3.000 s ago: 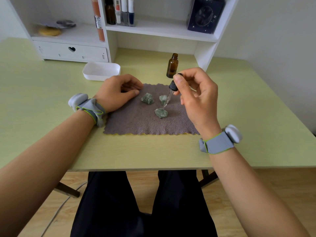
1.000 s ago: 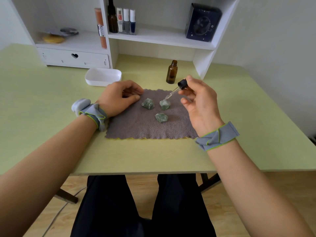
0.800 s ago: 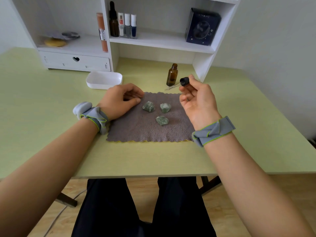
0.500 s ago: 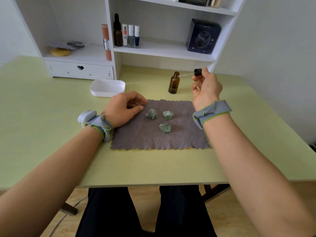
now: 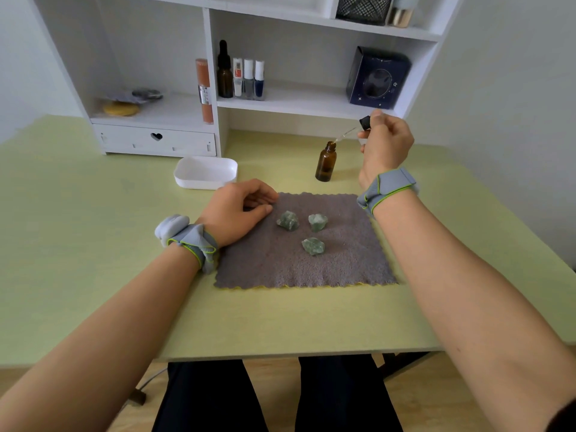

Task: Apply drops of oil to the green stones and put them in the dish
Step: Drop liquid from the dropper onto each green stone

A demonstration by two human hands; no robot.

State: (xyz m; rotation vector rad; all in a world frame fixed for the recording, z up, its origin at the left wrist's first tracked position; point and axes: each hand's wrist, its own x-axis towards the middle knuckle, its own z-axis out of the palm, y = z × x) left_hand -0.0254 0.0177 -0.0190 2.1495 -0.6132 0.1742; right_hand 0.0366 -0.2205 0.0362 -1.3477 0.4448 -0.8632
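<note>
Three green stones lie on a grey cloth (image 5: 299, 263): one at the left (image 5: 288, 220), one at the right (image 5: 318, 221), one nearer me (image 5: 313, 246). My right hand (image 5: 385, 145) pinches a glass dropper (image 5: 352, 131) by its black bulb, its tip at the mouth of the open amber oil bottle (image 5: 325, 162) behind the cloth. My left hand (image 5: 238, 208) rests loosely curled on the cloth's left edge, holding nothing. The white dish (image 5: 205, 173) stands empty at the back left of the cloth.
A white shelf unit (image 5: 215, 126) with a heart-handled drawer stands at the back of the green table (image 5: 78, 219). On it are a dark dropper bottle (image 5: 225, 73), small polish bottles (image 5: 248, 79) and a dark blue box (image 5: 377, 77). A wall is close on the right.
My right hand has carried the dropper from over the stones back and up to the amber bottle's mouth. The view has tilted upward. My left hand and the stones have stayed put.
</note>
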